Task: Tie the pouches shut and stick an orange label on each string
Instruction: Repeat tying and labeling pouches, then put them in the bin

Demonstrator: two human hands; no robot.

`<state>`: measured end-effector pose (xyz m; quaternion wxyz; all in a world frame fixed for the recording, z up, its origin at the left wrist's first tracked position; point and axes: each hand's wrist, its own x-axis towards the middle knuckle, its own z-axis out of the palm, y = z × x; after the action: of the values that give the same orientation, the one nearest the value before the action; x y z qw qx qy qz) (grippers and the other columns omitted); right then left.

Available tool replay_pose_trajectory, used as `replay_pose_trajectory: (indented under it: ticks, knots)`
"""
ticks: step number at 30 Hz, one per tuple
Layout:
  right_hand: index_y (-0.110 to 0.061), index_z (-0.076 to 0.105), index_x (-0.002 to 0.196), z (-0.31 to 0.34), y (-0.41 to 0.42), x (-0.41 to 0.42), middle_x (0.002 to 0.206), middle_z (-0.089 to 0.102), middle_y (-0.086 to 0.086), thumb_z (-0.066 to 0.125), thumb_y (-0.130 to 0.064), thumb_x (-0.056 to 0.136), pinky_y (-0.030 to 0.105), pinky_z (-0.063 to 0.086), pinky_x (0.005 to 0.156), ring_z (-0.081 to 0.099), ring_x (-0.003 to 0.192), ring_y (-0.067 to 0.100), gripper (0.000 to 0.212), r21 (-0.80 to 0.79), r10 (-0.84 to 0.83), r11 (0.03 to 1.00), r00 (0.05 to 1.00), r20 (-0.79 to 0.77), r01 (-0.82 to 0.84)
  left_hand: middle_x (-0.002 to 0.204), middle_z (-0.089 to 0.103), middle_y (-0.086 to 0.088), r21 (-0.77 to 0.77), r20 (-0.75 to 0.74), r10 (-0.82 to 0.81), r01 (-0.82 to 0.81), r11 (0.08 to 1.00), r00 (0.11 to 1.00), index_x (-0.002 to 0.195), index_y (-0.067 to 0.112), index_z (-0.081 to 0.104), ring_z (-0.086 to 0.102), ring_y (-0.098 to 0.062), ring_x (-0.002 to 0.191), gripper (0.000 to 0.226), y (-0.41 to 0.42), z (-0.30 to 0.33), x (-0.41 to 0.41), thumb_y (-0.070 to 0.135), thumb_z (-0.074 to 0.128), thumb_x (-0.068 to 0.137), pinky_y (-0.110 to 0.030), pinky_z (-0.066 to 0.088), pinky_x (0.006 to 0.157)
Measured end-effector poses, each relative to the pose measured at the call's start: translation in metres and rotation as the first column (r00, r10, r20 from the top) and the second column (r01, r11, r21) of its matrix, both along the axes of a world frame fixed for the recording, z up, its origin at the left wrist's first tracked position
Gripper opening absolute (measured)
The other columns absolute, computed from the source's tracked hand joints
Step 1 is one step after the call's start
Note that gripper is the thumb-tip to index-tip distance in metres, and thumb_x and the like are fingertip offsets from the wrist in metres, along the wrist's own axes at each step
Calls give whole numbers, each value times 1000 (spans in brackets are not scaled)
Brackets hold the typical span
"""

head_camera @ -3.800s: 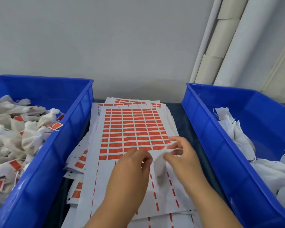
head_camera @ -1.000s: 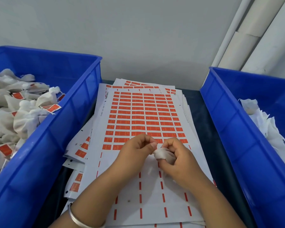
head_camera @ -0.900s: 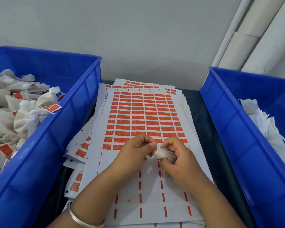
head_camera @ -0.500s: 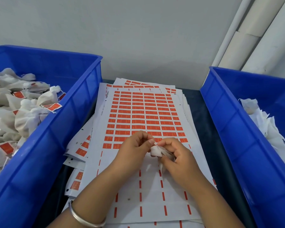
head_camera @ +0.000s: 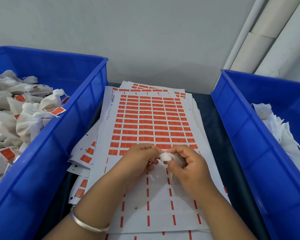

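Note:
A small white cloth pouch (head_camera: 165,156) is held between both hands above the label sheet. My right hand (head_camera: 187,168) grips the pouch body, with fingers curled round it. My left hand (head_camera: 137,161) pinches the pouch's thin string at the gathered neck. The top sheet of orange labels (head_camera: 151,125) lies on a stack of sheets between the two bins; its near rows are peeled, leaving only thin orange strips.
A blue bin (head_camera: 62,135) on the left holds several tied pouches with orange labels (head_camera: 29,115). A blue bin (head_camera: 246,129) on the right holds loose white pouches (head_camera: 280,129). White pipes (head_camera: 267,37) stand at the back right against a grey wall.
Earlier the hands worked a flat pouch open over the sheet. Over the last second the pouch neck has been gathered and my left hand has drawn the string a little to the left.

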<state>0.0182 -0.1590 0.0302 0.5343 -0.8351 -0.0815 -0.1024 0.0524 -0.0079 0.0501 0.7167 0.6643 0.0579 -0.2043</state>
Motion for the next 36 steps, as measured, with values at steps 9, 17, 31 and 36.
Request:
replay_pose_trajectory:
  ticks: [9, 17, 31, 36]
  knots:
    - [-46, 58, 88, -1, 0, 4, 95, 57, -43, 64, -30, 88, -9, 35, 70, 49, 99, -21, 17, -45, 24, 999, 997, -78, -28, 69, 62, -6, 108, -23, -37, 39, 993, 999, 83, 7, 71, 54, -17, 64, 17, 0, 1, 2, 13, 56, 89, -23, 48, 61]
    - [-34, 57, 83, -2, 0, 6, 86, 57, -37, 62, -25, 90, -5, 38, 63, 53, 90, -17, 12, -39, 23, 999, 988, -150, -29, 68, 63, -1, 80, 19, 5, -7, 997, 1000, 79, 16, 70, 56, -12, 61, 15, -3, 2, -1, 21, 60, 89, -22, 47, 59]
    - [-21, 77, 88, 10, 2, 4, 100, 73, 1, 57, -12, 92, 41, 51, 95, 68, 101, 22, 22, 568, 21, 795, 925, -379, 215, 78, 59, 20, 334, 660, -117, -150, 930, 742, 76, 48, 64, 54, 1, 85, 25, -10, 6, -20, 25, 74, 76, -8, 46, 67]
    - [-30, 77, 84, 13, 3, 2, 103, 73, -1, 56, -14, 92, 40, 50, 95, 64, 106, 24, 28, 604, 57, 769, 919, -390, 208, 79, 51, 25, 422, 774, -185, -275, 864, 605, 91, 28, 75, 52, -6, 82, 19, -7, 5, -19, 29, 72, 72, -9, 45, 65]
